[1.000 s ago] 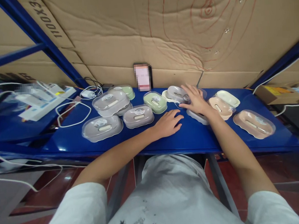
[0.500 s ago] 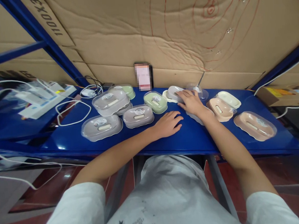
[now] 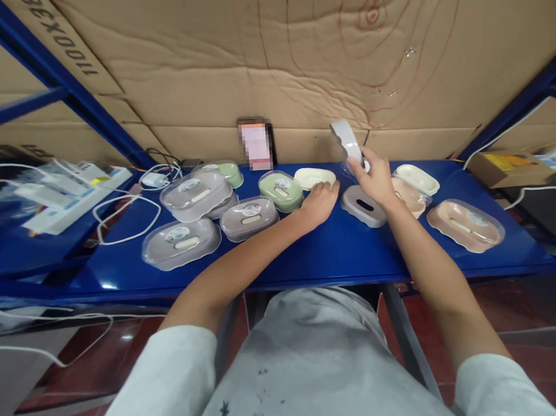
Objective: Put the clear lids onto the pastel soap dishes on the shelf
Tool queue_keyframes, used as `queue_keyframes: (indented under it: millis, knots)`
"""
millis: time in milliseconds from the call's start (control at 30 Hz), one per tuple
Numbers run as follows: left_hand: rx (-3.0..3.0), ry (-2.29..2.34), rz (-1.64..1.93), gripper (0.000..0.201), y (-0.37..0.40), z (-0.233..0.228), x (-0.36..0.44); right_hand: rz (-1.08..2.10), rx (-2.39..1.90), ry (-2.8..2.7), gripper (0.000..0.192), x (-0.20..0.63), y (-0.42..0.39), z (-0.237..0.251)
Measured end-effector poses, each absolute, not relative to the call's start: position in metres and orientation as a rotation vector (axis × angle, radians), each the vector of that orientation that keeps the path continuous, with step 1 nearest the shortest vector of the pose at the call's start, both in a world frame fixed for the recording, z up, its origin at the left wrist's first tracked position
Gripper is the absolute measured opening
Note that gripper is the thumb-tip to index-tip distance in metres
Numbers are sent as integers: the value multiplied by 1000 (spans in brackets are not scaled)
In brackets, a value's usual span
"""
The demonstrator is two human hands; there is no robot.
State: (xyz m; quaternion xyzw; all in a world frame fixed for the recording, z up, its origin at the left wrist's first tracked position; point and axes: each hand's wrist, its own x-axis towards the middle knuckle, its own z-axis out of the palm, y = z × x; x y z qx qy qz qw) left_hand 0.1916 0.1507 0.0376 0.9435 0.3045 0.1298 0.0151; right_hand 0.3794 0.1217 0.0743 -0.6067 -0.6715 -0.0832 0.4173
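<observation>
Several oval soap dishes in grey, green, cream and peach lie on a blue shelf [image 3: 337,254]. My right hand [image 3: 375,180] holds a grey soap dish part [image 3: 345,140] tilted up above the shelf, with a clear lid partly hidden under the fingers. Just below that hand lies a grey dish base [image 3: 363,206] with a slot in it. My left hand [image 3: 319,203] reaches to the near edge of a cream dish [image 3: 314,177], fingers apart and touching it. A green dish [image 3: 281,191] with a clear lid sits just left of the left hand.
Grey lidded dishes [image 3: 181,243] cluster at the left, peach dishes [image 3: 465,225] and a cream one [image 3: 416,179] at the right. White cables [image 3: 122,214], a charger and boxes lie at far left. A phone [image 3: 254,143] leans against the cardboard back wall. Blue frame bars cross both sides.
My right hand has lifted the grey dish part off the shelf and tilted it up. My left hand has slid forward from the bare shelf to the cream dish. The camera shifted slightly.
</observation>
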Motion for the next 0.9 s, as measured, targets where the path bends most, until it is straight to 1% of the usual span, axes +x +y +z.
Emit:
queue_keyframes:
  millis: [100,200,300,400,467,567,600,667,733,767,800,833,900]
  knots:
    - [2936,949,364,47,156,48,203,-197,-1443,-1616,54,381,85,90]
    - [2960,852,341,47,138,52,189,-211,-1462,-1519,49,378,29,90]
    - [2979,697,313,49,99,48,161,-194,-1503,-1520,46,370,-25,68]
    - [2988,496,322,42,54,38,131,-212,-1522,-1631,44,358,-56,39]
    - [2989,439,408,40,31,29,110,-226,-1491,-1755,47,351,-62,26]
    - [2942,618,648,37,14,17,77,-229,-1451,-1923,50,343,-54,19]
    - [2896,727,730,42,13,15,67,-235,-1442,-1971,49,340,-49,20]
    - [2751,937,833,64,17,12,49,-249,-1397,-2073,44,332,-40,23]
    - [2614,1031,844,85,24,11,36,-245,-1301,-2185,39,321,-32,26]
    - [2580,1025,824,89,28,10,31,-227,-1249,-2245,38,314,-29,27]
    - [2572,992,797,88,31,10,28,-199,-1207,-2301,38,307,-27,28]
    - [2581,947,768,83,34,9,25,-171,-1179,-2347,39,301,-25,28]
    - [2613,863,717,67,37,7,23,-136,-1164,-2407,42,292,-24,29]
